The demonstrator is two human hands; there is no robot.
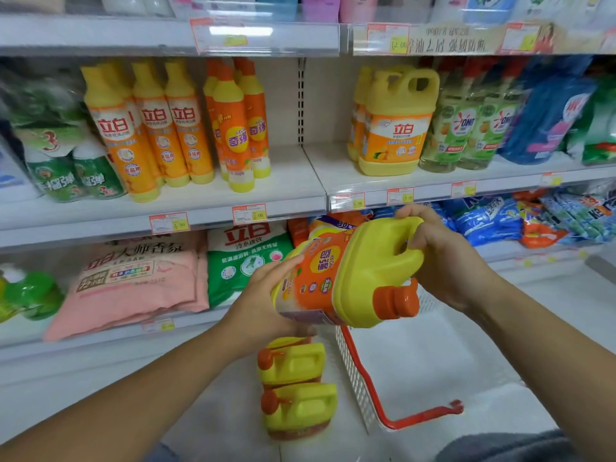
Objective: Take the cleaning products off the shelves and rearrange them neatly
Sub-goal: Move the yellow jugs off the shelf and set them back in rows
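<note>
Head view: yellow jug (360,271) held in mid-air before shelves, tipped on side, orange cap (396,302) pointed toward camera. Handle gripped by right hand (443,261), fingers curled through it. Label end clasped by left hand (263,295), fingers laid over label, thumb beneath. Two floor jugs (300,408) seen below, just beside white basket (356,378). Shelf jugs (393,128) stood upright on middle shelf (433,185).

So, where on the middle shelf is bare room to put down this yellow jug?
Free: the middle shelf between the slim orange bottles and the yellow jugs. Crowded: left of those bottles, right of those jugs, and among the bags below.
</note>
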